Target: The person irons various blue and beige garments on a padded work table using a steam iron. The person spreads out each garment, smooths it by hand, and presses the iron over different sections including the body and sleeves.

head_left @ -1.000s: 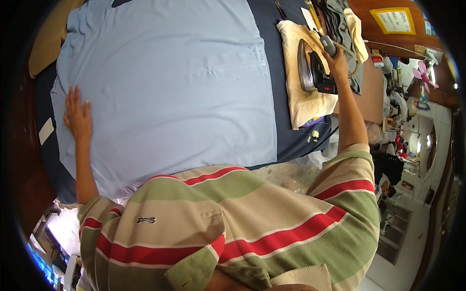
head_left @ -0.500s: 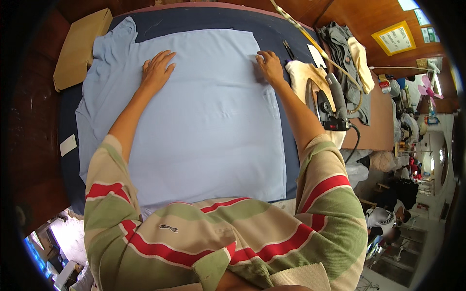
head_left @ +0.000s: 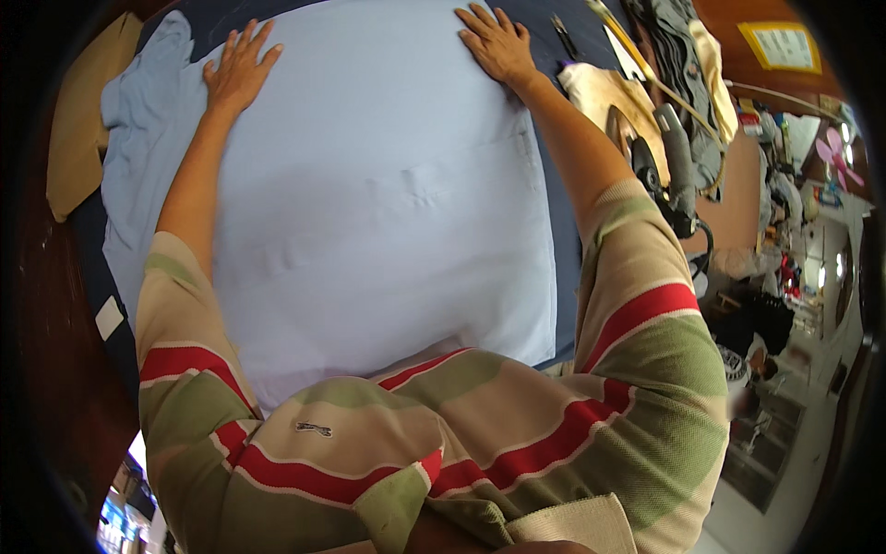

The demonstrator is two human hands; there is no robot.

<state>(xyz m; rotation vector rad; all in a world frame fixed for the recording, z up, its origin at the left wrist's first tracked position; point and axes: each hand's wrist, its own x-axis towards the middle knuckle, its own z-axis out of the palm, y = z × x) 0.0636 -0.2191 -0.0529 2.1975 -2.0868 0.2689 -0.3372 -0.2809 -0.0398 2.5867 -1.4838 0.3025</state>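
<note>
A light blue garment (head_left: 369,212), which looks like a shirt, lies spread over a dark blue table cover (head_left: 559,198). Its bunched sleeve end is at the far left. My left hand (head_left: 238,72) rests on the cloth near that sleeve, fingers spread and pressed down. Along the garment's far right part, my right hand (head_left: 498,46) also lies on the fabric with its fingers stretched out. Neither hand holds anything. Faint wrinkles show in the middle of the cloth, and a seam runs along its right edge.
Right of my right forearm, a clothes iron (head_left: 678,166) stands by a scorched cream cloth (head_left: 623,97). Dark folded clothes (head_left: 669,46) lie beyond. A small dark tool (head_left: 564,37) is near my right hand. Left are a cardboard box (head_left: 83,129) and a white card (head_left: 109,319).
Both hands have slid farther away over the garment and its far edge has moved away too. My left hand is more to the left. My right fingers, bent before, are now stretched out.
</note>
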